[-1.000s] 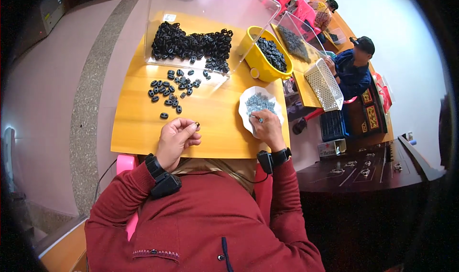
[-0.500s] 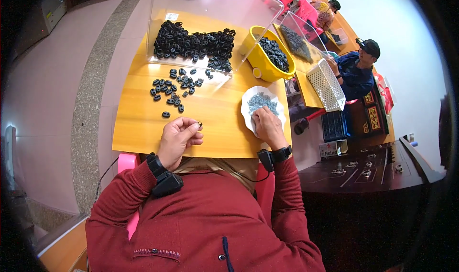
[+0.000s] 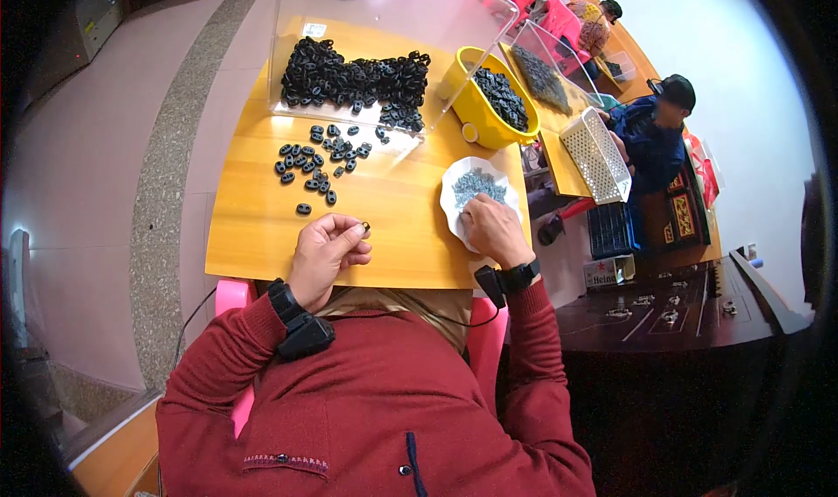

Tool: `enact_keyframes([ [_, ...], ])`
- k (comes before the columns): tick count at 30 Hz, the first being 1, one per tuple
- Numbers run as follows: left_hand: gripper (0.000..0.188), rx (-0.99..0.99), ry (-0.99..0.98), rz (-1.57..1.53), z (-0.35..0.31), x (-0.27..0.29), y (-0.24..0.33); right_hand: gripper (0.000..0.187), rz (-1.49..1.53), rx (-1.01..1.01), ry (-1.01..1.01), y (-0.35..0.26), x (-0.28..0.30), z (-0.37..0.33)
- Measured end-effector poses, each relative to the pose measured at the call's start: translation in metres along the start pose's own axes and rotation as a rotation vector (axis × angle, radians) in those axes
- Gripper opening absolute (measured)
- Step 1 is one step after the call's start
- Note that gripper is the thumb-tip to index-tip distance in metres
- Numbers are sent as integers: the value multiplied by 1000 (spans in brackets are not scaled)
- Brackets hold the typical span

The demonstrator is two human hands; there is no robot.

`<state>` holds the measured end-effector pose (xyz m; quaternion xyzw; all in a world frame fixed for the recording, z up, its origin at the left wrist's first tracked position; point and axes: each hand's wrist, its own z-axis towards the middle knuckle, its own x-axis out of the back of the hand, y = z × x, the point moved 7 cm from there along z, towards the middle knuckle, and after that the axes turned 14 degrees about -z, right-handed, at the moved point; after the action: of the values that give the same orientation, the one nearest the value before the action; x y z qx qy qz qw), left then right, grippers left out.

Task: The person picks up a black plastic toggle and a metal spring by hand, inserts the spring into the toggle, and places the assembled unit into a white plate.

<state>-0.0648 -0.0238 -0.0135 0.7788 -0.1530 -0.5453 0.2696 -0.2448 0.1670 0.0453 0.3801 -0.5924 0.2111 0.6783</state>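
Head view is showing a person in a red sweater sitting at a small yellow-wood table point(image 3: 262, 244), both forearms coming up from below. The left hand point(image 3: 327, 253) is resting near the table's front edge, fingers curled together, and the thumb and forefinger are pinching a small dark piece point(image 3: 365, 227) at their tips. The right hand point(image 3: 493, 228) is lying over the near edge of a white dish point(image 3: 454, 191) that is holding a heap of small grey metal bits point(image 3: 478, 185); its fingers are bent down into the dish, and I cannot tell whether they are gripping anything. A scatter of loose black rings point(image 3: 319, 161) is lying on the table ahead of the left hand, well apart from it, with one stray ring point(image 3: 303, 208) nearest. Behind that, a larger pile of black rings point(image 3: 353, 80) is sitting inside a clear plastic box point(image 3: 410, 13). A yellow bowl point(image 3: 476, 113) with more black pieces is standing just beside the box. Further along, another person in blue point(image 3: 655, 139) is sitting by a white mesh basket point(image 3: 598, 152).
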Motion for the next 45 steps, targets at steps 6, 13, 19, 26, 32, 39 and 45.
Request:
enact_keyframes([
  [6, 13, 3, 1, 2, -1, 0, 0, 17, -7, 48, -29, -1, 6, 6],
  [13, 13, 4, 6, -2, 0, 1, -2, 15, 12, 46, -115, 4, 5, 12],
  [19, 12, 2, 15, 3, 0, 1, 0, 10, 172, 113, 13, 3, 16, 10],
  [26, 11, 4, 15, -8, 0, 2, -2, 10, 192, 87, -36, 4, 10, 11],
  [32, 11, -5, 0, -30, -1, 2, 0, 12, 208, 120, 67, 3, 8, 5],
  [39, 12, 4, 11, -15, 2, 2, -1, 13, 284, 51, 138, 8, 7, -7],
  [45, 12, 1, 13, -4, 0, 1, -1, 15, 287, 35, 182, 13, -1, -14],
])
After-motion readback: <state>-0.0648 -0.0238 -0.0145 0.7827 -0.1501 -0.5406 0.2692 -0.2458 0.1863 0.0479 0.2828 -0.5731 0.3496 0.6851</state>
